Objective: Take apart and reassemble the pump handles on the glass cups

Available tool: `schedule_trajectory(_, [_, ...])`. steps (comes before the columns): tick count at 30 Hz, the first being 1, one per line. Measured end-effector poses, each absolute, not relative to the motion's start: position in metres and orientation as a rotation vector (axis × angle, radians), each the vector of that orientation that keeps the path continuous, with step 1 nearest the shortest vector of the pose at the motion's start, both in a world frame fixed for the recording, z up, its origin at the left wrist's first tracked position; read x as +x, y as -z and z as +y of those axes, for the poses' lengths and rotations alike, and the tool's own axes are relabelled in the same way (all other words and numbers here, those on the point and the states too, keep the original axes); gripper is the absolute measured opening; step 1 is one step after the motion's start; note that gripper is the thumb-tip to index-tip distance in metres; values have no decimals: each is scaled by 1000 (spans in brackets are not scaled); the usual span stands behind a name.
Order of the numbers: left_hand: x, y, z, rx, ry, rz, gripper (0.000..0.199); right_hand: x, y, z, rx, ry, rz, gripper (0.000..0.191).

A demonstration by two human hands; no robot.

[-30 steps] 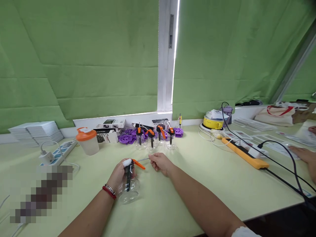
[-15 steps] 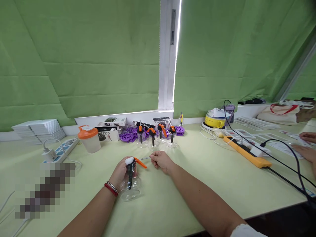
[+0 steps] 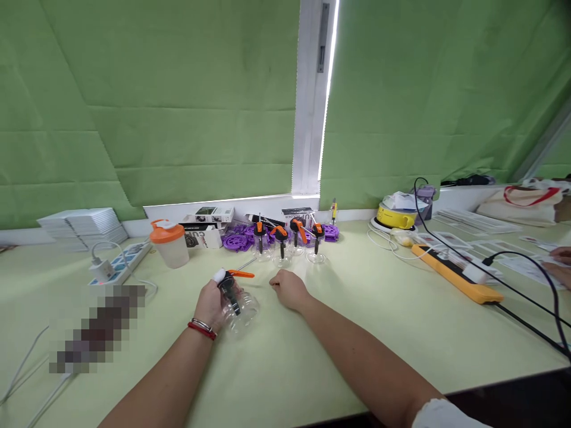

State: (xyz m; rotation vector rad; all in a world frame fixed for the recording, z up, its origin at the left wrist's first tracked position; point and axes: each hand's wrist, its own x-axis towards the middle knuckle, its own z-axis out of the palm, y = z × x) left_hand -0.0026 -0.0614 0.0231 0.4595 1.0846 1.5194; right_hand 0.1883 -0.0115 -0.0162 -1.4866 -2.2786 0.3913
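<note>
My left hand [image 3: 209, 304] is wrapped round a clear jug-like container [image 3: 245, 312] with a black handle and top. An orange lever [image 3: 241, 274] sticks out to the right from that top, and a thin metal rod [image 3: 245, 265] slants up and away behind it. A white covering is on my left thumb. My right hand [image 3: 289, 290] is closed just right of the lever, apart from the container; whatever its fingertips pinch, if anything, is hidden. Similar clear containers [image 3: 282, 252] with black handles and orange levers stand in a group further back.
Purple plastic parts [image 3: 237, 242] and boxes [image 3: 207, 239] lie along the back. An orange-lidded shaker [image 3: 172, 245] and a white power strip [image 3: 129, 264] are at left. To the right are a yellow pot [image 3: 395, 218], an orange power strip [image 3: 455, 276], cables and another person's hands [image 3: 559, 264].
My left hand has tilted the container and shifted it up and left. My right hand has parted from the metal rod, which points up to the right.
</note>
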Motion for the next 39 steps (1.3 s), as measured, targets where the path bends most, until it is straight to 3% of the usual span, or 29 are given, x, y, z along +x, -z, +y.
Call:
schedule_trajectory(8, [-14,-24,-60,487,-1584,1057,6,196,19,-7,-1333,-651,-2054,9])
schedule_trajectory(11, [-16,-30,-60,441,-1608,1037,5,201,10,-13,-1314,-740,-1883,16])
schedule_trajectory(13, [-14,-32,-62,417,-1644,977,3,202,-1,-24,-1246,-971,-1752,33])
schedule_trajectory(16, [-6,-31,-65,445,-1692,825,6,196,-18,-47,-1055,-1652,-1582,55])
schedule_trajectory(19, [4,-29,-72,619,-1672,786,18,189,-28,-63,-873,-2046,-1345,61])
schedule_trajectory(26, [5,-31,-79,1170,-1606,1352,37,201,-37,-58,-939,-1927,-1384,50])
schedule_trajectory(31, [7,-34,-76,990,-1464,1420,37,218,-52,-67,-803,-1091,-2006,72])
schedule_trajectory(33, [9,-34,-77,933,-1442,1399,36,221,-52,-68,-736,-932,-2080,82])
schedule_trajectory(35, [12,-34,-80,942,-1486,1395,36,220,-48,-64,-782,-1100,-1978,85])
schedule_trajectory(39, [16,-32,-83,1040,-1534,1428,37,217,-40,-56,-969,-1553,-1752,66])
